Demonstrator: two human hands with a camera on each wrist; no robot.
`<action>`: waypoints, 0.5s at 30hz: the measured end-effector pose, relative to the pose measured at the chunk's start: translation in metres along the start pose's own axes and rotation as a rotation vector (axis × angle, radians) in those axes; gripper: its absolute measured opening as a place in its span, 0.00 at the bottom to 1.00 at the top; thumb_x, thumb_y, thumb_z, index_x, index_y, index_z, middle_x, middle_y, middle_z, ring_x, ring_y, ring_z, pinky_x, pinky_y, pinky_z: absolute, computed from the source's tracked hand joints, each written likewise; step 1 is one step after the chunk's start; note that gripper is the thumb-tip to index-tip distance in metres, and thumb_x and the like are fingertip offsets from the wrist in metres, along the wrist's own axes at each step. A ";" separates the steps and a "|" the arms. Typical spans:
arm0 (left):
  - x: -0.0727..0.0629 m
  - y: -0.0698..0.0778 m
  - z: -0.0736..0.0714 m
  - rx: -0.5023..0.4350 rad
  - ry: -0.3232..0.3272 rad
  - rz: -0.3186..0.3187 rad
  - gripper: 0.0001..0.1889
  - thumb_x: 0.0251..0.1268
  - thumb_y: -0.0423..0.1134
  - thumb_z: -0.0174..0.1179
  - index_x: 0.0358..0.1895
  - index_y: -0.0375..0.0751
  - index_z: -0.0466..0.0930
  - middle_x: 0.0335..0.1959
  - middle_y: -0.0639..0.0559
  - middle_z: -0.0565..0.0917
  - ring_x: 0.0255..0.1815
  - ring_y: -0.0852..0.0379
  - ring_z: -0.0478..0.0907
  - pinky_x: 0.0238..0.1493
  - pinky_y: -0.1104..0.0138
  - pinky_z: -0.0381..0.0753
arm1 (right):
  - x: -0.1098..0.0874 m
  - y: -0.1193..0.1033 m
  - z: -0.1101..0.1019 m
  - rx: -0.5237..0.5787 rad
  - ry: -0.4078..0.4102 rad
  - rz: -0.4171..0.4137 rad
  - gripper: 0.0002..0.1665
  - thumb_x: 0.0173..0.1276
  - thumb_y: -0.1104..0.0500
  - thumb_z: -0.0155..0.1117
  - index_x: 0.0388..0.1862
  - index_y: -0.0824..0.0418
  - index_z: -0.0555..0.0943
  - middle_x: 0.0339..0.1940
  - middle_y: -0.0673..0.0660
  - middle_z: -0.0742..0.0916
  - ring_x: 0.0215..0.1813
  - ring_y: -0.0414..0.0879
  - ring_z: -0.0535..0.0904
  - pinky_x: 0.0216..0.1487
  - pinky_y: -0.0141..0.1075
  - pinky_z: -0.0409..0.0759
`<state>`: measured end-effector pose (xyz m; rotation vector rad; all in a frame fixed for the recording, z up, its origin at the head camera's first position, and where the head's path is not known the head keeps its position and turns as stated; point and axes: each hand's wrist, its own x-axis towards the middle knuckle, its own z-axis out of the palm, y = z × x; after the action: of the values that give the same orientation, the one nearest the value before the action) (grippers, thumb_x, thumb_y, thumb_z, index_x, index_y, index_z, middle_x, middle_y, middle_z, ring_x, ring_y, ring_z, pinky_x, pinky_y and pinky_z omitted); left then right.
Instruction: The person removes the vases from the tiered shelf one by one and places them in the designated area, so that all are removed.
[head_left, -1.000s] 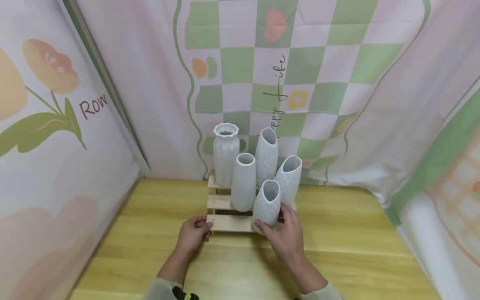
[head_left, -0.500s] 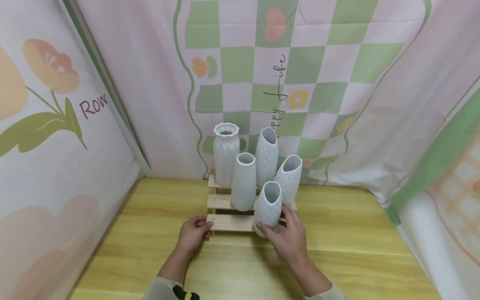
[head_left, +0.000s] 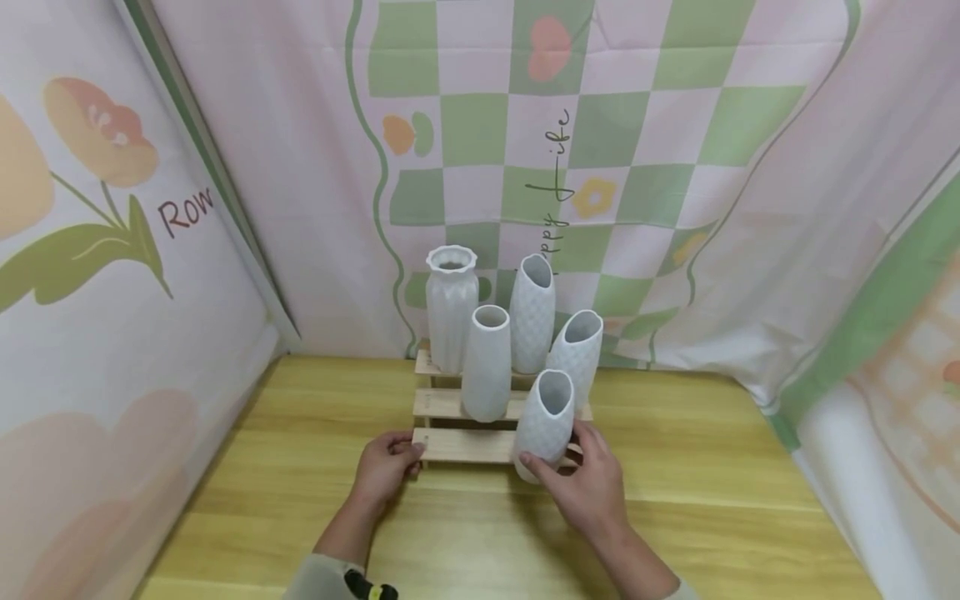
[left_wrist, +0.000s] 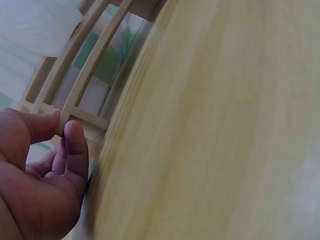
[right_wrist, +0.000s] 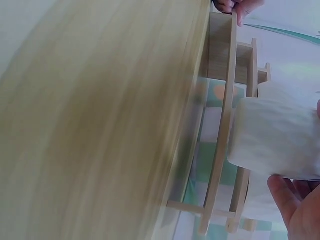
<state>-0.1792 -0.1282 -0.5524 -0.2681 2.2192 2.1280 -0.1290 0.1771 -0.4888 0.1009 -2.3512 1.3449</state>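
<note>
My left hand (head_left: pixel 381 471) pinches the left end of the lowest slat of a wooden three-tier stand (head_left: pixel 465 447); the left wrist view shows thumb and fingers on that slat end (left_wrist: pixel 75 102). With my right hand (head_left: pixel 592 492) I grip a white textured vase (head_left: pixel 543 429) by its lower sides, thumb in front and fingers behind. This vase leans slightly right and overlaps the right part of the lowest slat. In the right wrist view the vase's base (right_wrist: pixel 240 132) lies close to the slat; whether they touch I cannot tell.
A smooth white vase (head_left: pixel 486 375) and a textured one (head_left: pixel 577 358) stand on the middle tier. At the top are a frilled-rim vase (head_left: pixel 452 317) and another textured vase (head_left: pixel 532 321). A patterned curtain (head_left: pixel 480 133) hangs behind the wooden table (head_left: pixel 690 467).
My right hand has moved the vase a little to the right and toward me along the front tier. The left hand and the stand have stayed put.
</note>
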 end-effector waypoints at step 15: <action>0.003 -0.002 -0.001 0.023 0.003 -0.008 0.21 0.67 0.30 0.68 0.59 0.22 0.77 0.36 0.42 0.86 0.30 0.54 0.84 0.32 0.65 0.88 | -0.007 0.004 -0.024 -0.082 0.092 -0.040 0.43 0.44 0.52 0.92 0.59 0.61 0.82 0.53 0.52 0.85 0.51 0.45 0.83 0.46 0.45 0.90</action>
<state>-0.1814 -0.1296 -0.5547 -0.2779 2.2390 2.0977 -0.1163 0.1986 -0.4844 0.0608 -2.3116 1.2069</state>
